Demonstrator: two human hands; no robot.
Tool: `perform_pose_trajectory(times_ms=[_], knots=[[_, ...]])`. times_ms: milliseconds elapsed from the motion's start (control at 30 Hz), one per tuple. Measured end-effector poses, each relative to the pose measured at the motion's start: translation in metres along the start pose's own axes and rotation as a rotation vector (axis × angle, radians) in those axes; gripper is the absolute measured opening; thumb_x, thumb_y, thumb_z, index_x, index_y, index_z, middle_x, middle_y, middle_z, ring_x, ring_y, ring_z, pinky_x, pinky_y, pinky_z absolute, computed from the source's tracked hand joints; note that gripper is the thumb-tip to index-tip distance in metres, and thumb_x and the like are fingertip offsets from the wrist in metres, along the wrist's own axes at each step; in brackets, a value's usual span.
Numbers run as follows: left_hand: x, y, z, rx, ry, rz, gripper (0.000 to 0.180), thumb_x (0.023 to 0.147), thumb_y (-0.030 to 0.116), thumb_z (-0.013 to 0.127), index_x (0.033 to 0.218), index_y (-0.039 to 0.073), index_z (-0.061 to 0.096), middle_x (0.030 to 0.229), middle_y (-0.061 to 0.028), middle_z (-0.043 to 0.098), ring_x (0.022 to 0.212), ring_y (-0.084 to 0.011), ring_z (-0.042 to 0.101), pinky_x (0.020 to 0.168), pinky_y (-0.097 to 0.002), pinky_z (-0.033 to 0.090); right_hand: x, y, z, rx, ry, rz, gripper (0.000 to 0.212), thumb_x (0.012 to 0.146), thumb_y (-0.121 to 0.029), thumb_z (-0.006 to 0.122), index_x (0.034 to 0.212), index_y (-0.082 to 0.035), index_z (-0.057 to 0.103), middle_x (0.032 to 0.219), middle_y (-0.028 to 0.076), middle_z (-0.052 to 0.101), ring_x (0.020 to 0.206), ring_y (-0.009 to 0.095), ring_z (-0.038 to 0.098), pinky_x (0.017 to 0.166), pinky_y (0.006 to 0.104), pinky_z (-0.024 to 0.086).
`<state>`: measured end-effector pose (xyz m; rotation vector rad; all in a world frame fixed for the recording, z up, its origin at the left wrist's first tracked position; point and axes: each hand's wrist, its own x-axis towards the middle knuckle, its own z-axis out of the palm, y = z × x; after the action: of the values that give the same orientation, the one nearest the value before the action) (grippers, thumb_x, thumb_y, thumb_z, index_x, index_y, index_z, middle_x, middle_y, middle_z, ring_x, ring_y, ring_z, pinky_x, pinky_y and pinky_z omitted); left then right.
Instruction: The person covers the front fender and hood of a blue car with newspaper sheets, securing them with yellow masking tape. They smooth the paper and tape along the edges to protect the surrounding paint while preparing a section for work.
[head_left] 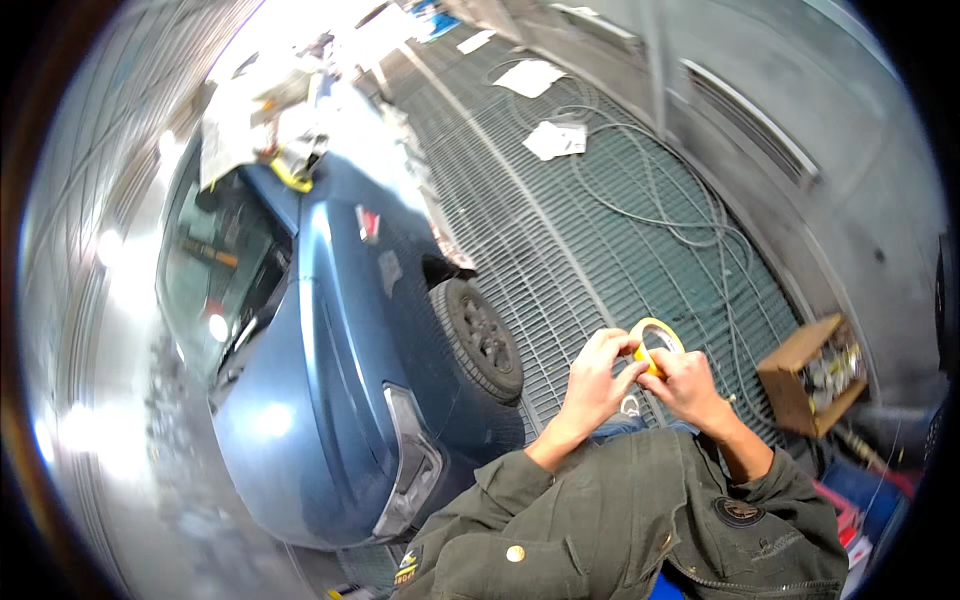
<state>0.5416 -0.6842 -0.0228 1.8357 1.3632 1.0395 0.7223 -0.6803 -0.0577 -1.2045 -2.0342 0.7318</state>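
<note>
In front of my body I hold a roll of yellow masking tape (648, 328) between both hands. My right hand (688, 386) is closed on the near side of the roll. From the other side my left hand (600, 378) pinches at the tape's edge, thumb and fingers close to the right thumb. Whether a tape end is lifted there is too small to tell. A blue car (345, 270) stands to my left, its headlight (412, 465) and front wheel (478, 338) nearest to my hands but apart from them.
Metal grating (500, 200) forms the floor, with a long hose (690, 235) looped across it beside the grey wall (800, 90). Paper sheets (555, 140) lie farther off. A cardboard box (790, 388) of mixed items stands at my right. Masking paper (230, 130) covers part of the car.
</note>
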Motion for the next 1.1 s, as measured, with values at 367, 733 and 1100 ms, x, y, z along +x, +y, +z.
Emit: perform_pose_trajectory(times_ms=[367, 733, 1100], knots=[[0.046, -0.126, -0.091, -0.062, 0.515, -0.457, 0.023, 0.084, 0.0, 0.077, 0.103, -0.006, 0.066, 0.099, -0.0068, 0.064, 0.077, -0.0083, 0.06, 0.071, -0.0227, 0.052, 0.217, 0.002, 0.114, 0.051, -0.427, -0.403, 0.034, 0.092, -0.034, 0.069, 0.083, -0.005, 0.054, 0.063, 0.013, 0.063, 0.06, 0.033, 0.065, 0.052, 0.044, 0.049], [0.25, -0.203, -0.185, 0.023, 0.757, -0.476, 0.016, 0.087, 0.002, 0.074, 0.101, -0.004, 0.073, 0.086, -0.0091, 0.071, 0.076, -0.011, 0.068, 0.069, -0.0245, 0.054, 0.494, 0.032, 0.145, 0.083, -0.702, -0.523, 0.04, 0.088, -0.041, 0.072, 0.083, -0.004, 0.061, 0.062, 0.016, 0.06, 0.057, 0.035, 0.062, 0.053, 0.0414, 0.047], [0.323, -0.295, -0.293, 0.095, 0.802, -0.508, 0.007, 0.093, 0.004, 0.065, 0.094, -0.002, 0.062, 0.08, -0.0054, 0.064, 0.069, -0.0091, 0.06, 0.063, -0.0254, 0.049, 0.687, -0.009, 0.226, 0.209, -1.085, -0.71, 0.039, 0.09, -0.041, 0.072, 0.085, -0.004, 0.062, 0.058, 0.011, 0.06, 0.051, 0.028, 0.06, 0.053, 0.0381, 0.047]])
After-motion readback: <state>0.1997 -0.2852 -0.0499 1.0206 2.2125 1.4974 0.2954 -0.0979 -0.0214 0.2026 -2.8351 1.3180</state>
